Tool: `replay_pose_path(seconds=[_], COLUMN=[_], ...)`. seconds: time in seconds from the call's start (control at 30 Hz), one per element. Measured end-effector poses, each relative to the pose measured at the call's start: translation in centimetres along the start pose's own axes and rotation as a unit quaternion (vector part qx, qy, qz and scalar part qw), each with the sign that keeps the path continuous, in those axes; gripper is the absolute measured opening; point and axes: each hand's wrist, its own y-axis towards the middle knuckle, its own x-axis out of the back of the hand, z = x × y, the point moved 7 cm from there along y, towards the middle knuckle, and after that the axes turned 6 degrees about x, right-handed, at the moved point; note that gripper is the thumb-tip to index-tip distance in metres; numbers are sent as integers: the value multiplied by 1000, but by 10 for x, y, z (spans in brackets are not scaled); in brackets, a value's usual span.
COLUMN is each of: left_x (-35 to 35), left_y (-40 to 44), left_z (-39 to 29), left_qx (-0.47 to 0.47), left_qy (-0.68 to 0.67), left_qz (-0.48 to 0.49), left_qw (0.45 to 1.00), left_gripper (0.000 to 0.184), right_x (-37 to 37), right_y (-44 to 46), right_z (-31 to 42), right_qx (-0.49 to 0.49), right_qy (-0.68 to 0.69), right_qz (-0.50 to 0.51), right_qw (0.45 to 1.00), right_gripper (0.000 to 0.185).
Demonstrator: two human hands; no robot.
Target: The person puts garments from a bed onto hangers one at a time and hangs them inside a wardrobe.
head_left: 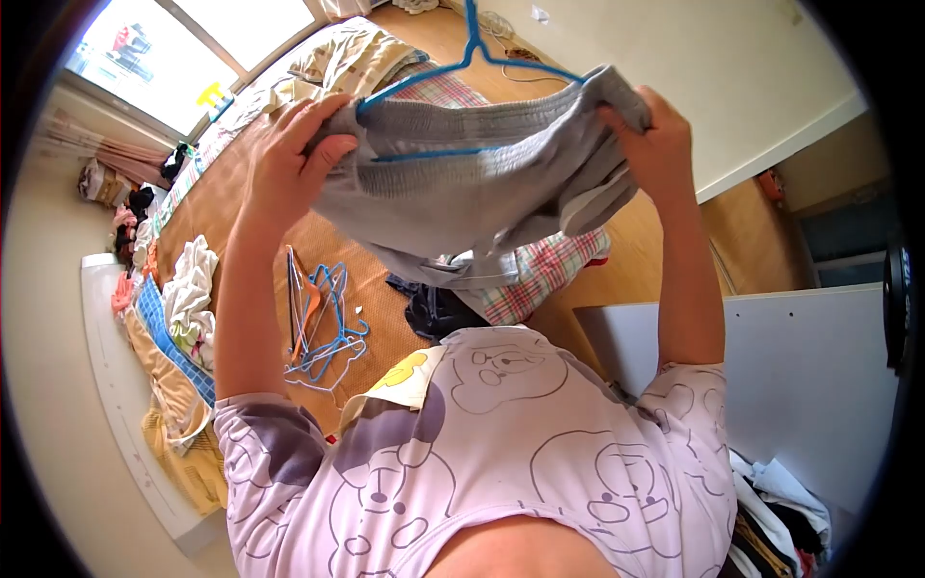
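A pair of grey shorts (424, 212) with a gathered elastic waistband hangs in front of me at chest height. Inside the waistband sits a blue clothes hanger (472, 48), its shoulders spread toward both ends and its lower bar showing across the opening. My left hand (299, 154) is closed on the waistband's left end, thumb on the near side. My right hand (655, 140) grips the right end, where the fabric bunches up. The hanger's hook runs out of the top of the view.
Several loose hangers (328, 318) lie on the brown bed mat (251, 279) below. Dark clothing (434, 308) and a plaid cloth (554, 275) are near the bed's edge. White clothing (193, 289) lies at the left. A pale board (771, 376) stands at the right, with piled clothes (780, 511) beneath.
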Motion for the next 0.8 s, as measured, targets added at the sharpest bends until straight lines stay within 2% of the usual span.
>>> replay_pose_path(seconds=[0.07, 0.1, 0.13, 0.2, 0.27, 0.33, 0.4, 0.47, 0.5, 0.53, 0.57, 0.6, 0.63, 0.67, 0.7, 0.73, 0.77, 0.8], left_x=[0, 3, 10, 27, 56, 86, 107, 130, 138, 152, 144, 135, 117, 103, 86, 73, 53, 32], left_y=[7, 12, 18, 39, 69, 106, 133, 141, 137, 153, 153, 144, 146, 140, 114, 88, 71, 58], left_z=[5, 1, -8, -12, -27, -42, -67, -81, -98, -86, -79, -69, -46, 4, -23, -37, -24, -24], left_qx=[15, 14, -52, -14, -50, -29, 42, -52, -105, -142, 5, 150, -45, -36, 11, 45, 35, 8], left_qy=[27, 63, 72, 93, 155, 123, 123, -122, -176, -164, -20, 126, 213, 194, 104, 62, 9, 36], left_qz=[28, 4, -86, -113, -193, -239, -208, -271, -249, -257, -233, -201, -163, -106, -89, -94, -118, -82], left_qw=[999, 998, 992, 989, 967, 963, 969, 953, 947, 942, 972, 960, 962, 975, 991, 993, 992, 996], left_gripper=[34, 34, 28, 31, 33, 37, 30, 27, 26, 27, 28, 29, 32, 37, 37, 38, 37, 29], right_x=[15, 21, 28, 55, 79, 101, 125, 141, 143, 141, 139, 139, 128, 119, 118, 110, 103, 94], right_y=[8, 13, 21, 41, 74, 112, 146, 169, 171, 169, 163, 154, 142, 125, 115, 91, 68, 48], right_z=[-1, 4, 10, 28, 17, 39, 68, 92, 97, 97, 97, 97, 93, 82, 29, 50, 47, 37], right_qx=[11, 9, 11, 45, 6, 25, 60, 100, 104, 98, 90, 82, 13, -73, 87, 65, 0, 6], right_qy=[-46, -72, -74, -109, -188, -160, -101, -44, -47, -42, -39, -36, -97, -126, -212, -215, -149, -59], right_qz=[-29, -33, -34, -116, -142, -144, -148, -153, -158, -155, -152, -150, -40, 5, -87, -54, -10, -2], right_qw=[998, 997, 997, 986, 972, 976, 982, 982, 981, 982, 984, 985, 994, 989, 969, 973, 989, 998], right_gripper=[34, 34, 34, 34, 40, 41, 44, 47, 47, 46, 46, 46, 48, 49, 43, 40, 36, 27])
